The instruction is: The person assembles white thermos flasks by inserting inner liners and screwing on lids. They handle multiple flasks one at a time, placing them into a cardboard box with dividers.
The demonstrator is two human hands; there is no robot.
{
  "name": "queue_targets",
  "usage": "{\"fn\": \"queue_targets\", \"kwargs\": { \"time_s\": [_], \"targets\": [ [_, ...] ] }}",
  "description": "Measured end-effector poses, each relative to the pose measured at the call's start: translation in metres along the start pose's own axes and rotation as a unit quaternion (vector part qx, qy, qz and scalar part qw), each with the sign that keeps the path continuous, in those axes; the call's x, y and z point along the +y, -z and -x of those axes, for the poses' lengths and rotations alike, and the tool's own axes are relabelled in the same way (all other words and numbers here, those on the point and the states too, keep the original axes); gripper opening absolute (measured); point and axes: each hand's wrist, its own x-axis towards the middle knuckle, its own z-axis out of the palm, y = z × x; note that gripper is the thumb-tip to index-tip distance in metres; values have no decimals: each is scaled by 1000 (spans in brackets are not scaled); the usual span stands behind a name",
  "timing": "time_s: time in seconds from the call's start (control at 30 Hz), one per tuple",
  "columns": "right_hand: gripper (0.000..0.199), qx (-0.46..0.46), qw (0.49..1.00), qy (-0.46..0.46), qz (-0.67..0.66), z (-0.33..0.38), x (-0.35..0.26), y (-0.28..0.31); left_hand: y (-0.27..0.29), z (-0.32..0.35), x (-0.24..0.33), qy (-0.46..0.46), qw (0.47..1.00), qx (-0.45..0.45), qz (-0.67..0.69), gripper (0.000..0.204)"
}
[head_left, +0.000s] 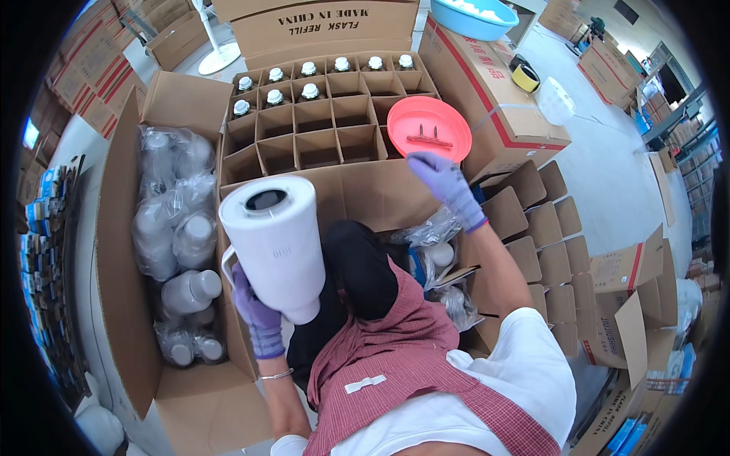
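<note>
My left hand (257, 313), in a purple glove, grips a white vacuum jug (275, 247) by its lower part, beside the handle. The jug is tilted, its wide end up with a round dark opening and its narrower end down. My right hand (447, 186), also in a purple glove, is at the near rim of a pink-red plastic plate (411, 114). Its fingers are drawn together; what they hold, if anything, is hidden. A few small reddish, pointed pieces (430, 138) lie in the plate. The plate rests on the corner of a divided carton (357, 194).
Bottle-like flask refills (310, 93) stand in the carton's far cells. To the left, an open carton (125, 266) holds plastic-wrapped white jugs (156, 228). Cardboard dividers (525, 213) lie at right. A blue basin (475, 23) and tape roll (525, 78) sit on a closed carton (487, 91).
</note>
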Motion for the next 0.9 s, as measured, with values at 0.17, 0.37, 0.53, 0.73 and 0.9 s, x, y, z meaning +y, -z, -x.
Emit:
{"fn": "queue_targets", "kwargs": {
  "time_s": [0.17,0.37,0.53,0.73,0.9],
  "targets": [
    [34,80,867,50,489,-89,48,29,32,-14,17,37,972,-52,-226,49],
    [27,-50,779,-14,625,-141,104,21,40,-19,16,5,950,-64,-304,35],
    [19,-49,989,-96,-102,-112,42,-5,55,-34,6,45,948,-63,-309,35],
    [17,-245,821,499,132,7,-103,-49,50,-48,2,97,950,-137,-264,44],
    [32,-193,697,640,259,19,-121,-64,44,-50,7,104,942,-159,-277,44]
  ]
}}
